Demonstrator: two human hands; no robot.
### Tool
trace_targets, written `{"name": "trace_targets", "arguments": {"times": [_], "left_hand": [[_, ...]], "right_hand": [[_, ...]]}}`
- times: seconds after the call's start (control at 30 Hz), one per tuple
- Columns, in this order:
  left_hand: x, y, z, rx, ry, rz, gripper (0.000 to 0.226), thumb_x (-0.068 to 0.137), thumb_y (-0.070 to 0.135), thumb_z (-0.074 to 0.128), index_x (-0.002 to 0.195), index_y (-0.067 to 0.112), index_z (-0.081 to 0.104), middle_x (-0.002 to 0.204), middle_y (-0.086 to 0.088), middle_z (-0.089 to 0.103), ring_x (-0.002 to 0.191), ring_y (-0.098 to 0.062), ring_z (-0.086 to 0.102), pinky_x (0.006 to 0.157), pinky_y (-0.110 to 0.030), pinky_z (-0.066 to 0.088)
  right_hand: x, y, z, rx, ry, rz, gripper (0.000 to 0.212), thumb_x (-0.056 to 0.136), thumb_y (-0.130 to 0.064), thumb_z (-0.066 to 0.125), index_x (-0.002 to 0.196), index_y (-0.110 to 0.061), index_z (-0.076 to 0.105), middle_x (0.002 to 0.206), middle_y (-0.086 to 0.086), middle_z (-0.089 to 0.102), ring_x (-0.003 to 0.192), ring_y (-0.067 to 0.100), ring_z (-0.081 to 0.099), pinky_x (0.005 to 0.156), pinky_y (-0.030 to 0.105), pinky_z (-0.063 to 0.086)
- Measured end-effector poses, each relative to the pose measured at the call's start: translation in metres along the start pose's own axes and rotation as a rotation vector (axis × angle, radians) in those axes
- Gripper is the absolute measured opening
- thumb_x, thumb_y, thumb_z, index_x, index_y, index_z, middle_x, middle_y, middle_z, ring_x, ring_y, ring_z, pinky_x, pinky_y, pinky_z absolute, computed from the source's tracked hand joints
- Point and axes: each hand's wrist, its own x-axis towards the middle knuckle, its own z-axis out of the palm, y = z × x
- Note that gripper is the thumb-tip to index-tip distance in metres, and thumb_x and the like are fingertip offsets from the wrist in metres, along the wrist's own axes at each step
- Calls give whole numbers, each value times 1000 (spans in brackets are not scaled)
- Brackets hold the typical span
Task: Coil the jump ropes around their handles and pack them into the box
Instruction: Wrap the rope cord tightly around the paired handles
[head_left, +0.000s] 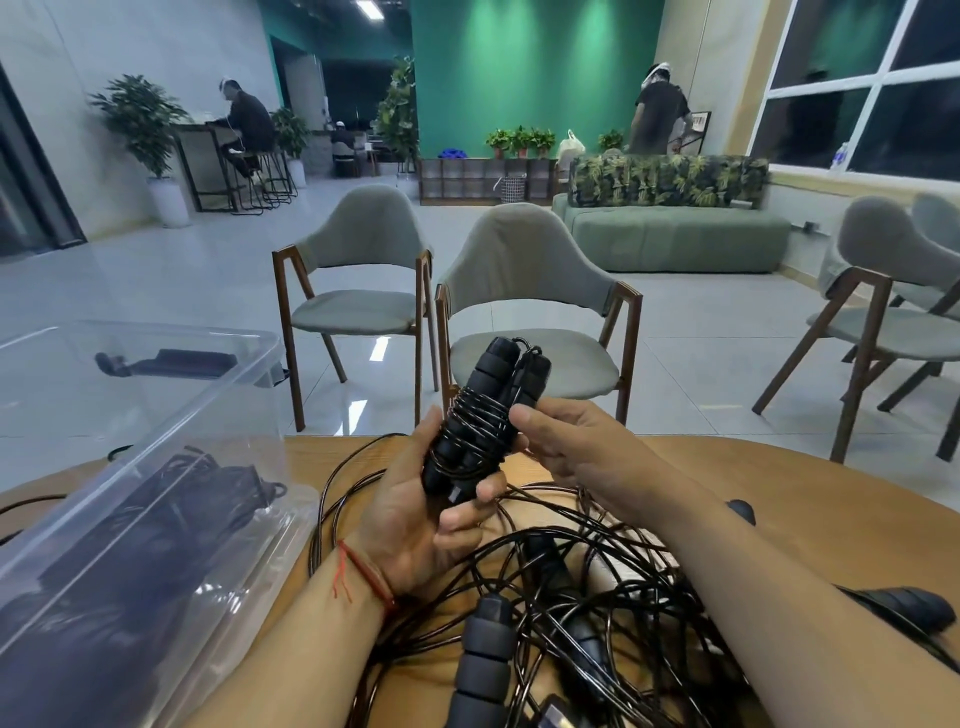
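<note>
Left hand (415, 514) grips paired black handles (491, 371) wound with cord (470, 423), right hand (566, 441) pinching the cord beside them.

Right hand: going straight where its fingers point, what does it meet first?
The right hand would probably meet the black foam handle pair wound with thin black rope, gripped by the left hand.

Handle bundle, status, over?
Left hand grips handle bundle, cord wound round it. Right hand at the coil, grip unclear. Loose ropes tangled below; box left, ropes inside.
</note>
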Motion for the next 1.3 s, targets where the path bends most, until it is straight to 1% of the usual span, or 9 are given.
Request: {"name": "trace_targets", "arguments": {"times": [0.17,0.33,0.5,0.67,0.8,0.97,1.07,1.13,1.3], "left_hand": [[6,-5,-1,128,132,152,83,90,68,70,145,8,55,85,-11,56,51,-10,45,43,-21,37],[10,-15,1,395,306,325,55,97,61,59,128,16,67,95,-13,60,66,-19,49,53,-30,41],[13,-21,0,848,487,464,42,96,68,58,128,41,63,96,1,68,78,-16,58,66,-35,48],[8,-19,6,1102,648,596,50,98,54,63,145,49,47,117,19,66,107,-1,65,83,-14,51],[11,-22,8,1198,666,681,65,89,45,79,146,47,47,125,11,65,109,-9,68,85,-26,59],[6,-22,9,1009,638,643,59,87,57,79,139,42,55,112,0,69,93,-11,72,75,-30,62],[4,-16,10,533,554,474,56,96,66,55,123,19,70,106,-19,68,72,-26,66,58,-39,58],[0,-12,15,273,466,300,68,97,72,47,106,13,79,89,-21,67,57,-26,60,47,-31,53],[-8,-6,14,105,175,60,79,100,76,37,124,12,76,87,-20,66,48,-17,61,37,-22,47]], "right_hand": [[1,-5,-4,-257,171,23,29,102,-53,64,112,-33,83,102,-16,79,95,-6,67,93,33,50],[4,-1,-3,-437,240,62,30,106,-51,58,111,-31,80,94,-13,76,96,6,67,84,32,50],[3,0,0,-418,202,54,30,109,-37,56,135,-33,70,121,-14,74,117,7,64,102,37,50],[3,-4,5,-259,132,-30,50,93,-68,67,138,-46,66,134,-18,70,130,6,60,113,46,46],[6,-3,8,-225,264,-67,31,94,-60,73,119,-42,78,115,-15,77,117,8,65,110,49,49],[5,-3,9,-154,258,-78,30,100,-52,68,121,-33,79,112,-12,79,116,8,68,112,50,46],[4,-4,11,-119,226,-74,34,100,-55,67,122,-32,78,114,-12,79,119,10,66,114,54,43],[2,-3,12,-142,180,-87,36,101,-58,65,123,-32,77,118,-8,78,121,13,66,112,57,44],[-1,-4,8,-153,69,-98,28,108,-41,59,125,-25,74,95,-5,77,65,-6,64,64,19,43]]}}
